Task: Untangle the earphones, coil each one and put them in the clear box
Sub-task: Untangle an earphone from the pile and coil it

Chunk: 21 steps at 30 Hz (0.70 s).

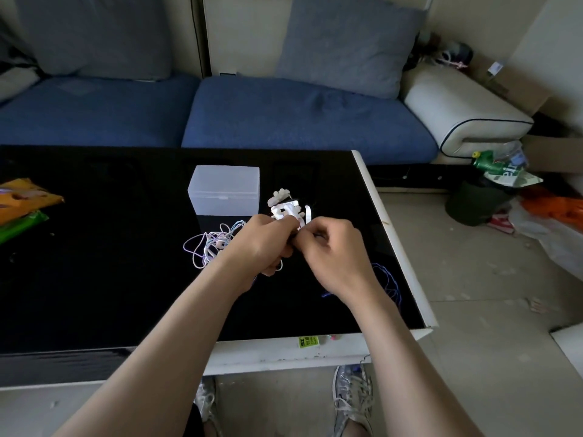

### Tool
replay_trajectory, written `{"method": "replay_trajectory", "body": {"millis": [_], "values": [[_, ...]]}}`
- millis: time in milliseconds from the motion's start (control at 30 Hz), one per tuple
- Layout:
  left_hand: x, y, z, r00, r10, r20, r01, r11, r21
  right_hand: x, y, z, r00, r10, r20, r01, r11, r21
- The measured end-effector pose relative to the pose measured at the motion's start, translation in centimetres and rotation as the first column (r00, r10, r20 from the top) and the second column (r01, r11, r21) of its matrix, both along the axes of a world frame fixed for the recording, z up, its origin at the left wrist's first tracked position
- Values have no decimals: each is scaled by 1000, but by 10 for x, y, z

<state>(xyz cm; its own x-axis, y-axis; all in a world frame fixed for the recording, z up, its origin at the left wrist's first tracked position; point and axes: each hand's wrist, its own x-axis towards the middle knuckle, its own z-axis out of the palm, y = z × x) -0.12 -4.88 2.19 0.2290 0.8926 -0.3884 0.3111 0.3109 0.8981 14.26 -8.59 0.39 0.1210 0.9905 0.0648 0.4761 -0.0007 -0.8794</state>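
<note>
A tangle of pale earphone cables (209, 244) lies on the black table (94, 263), just left of my hands. My left hand (262, 244) and my right hand (328, 247) meet above the table, both with fingers curled, pinching a white cable between them. A thin blue-purple cable (389, 282) trails on the table to the right of my right wrist. The clear box (224, 190) stands shut behind the tangle. Small white cable ties (285, 206) lie right of the box, just beyond my fingers.
Orange and green packets (22, 209) lie at the table's left edge. A blue sofa (284, 115) runs behind the table. On the floor to the right are a dark bin (479, 197) with bottles and loose bags. My shoes show under the near edge.
</note>
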Motion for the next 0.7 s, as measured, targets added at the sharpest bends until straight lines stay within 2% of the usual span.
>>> {"method": "replay_trajectory", "body": {"millis": [67, 133, 167, 267, 367, 467, 567, 700], "values": [[0, 2, -1, 999, -7, -44, 6, 1000, -28, 0, 5, -2, 996, -62, 69, 56, 996, 75], [-4, 5, -4, 996, -34, -81, 30, 999, -46, -1, 13, -3, 966, -215, 144, 184, 962, 204], [-7, 7, -5, 996, -48, -77, 45, 998, -38, -1, 17, 0, 947, -291, 133, 253, 936, 247], [-16, 9, -6, 996, -64, 59, 65, 998, -5, 3, 28, 5, 902, -428, 54, 405, 883, 237], [-20, 4, -5, 978, -56, 201, 66, 997, -44, 10, 34, 5, 860, -506, 65, 489, 855, 175], [-21, -1, -4, 935, -74, 346, 121, 986, -115, 15, 33, -1, 856, -468, 221, 461, 883, 87], [-24, -2, 2, 880, -94, 466, 188, 969, -159, 22, 30, -8, 868, -336, 365, 374, 927, -38], [-30, -4, 4, 837, -116, 535, 255, 948, -193, 32, 28, -13, 902, -269, 338, 319, 943, -100]]}}
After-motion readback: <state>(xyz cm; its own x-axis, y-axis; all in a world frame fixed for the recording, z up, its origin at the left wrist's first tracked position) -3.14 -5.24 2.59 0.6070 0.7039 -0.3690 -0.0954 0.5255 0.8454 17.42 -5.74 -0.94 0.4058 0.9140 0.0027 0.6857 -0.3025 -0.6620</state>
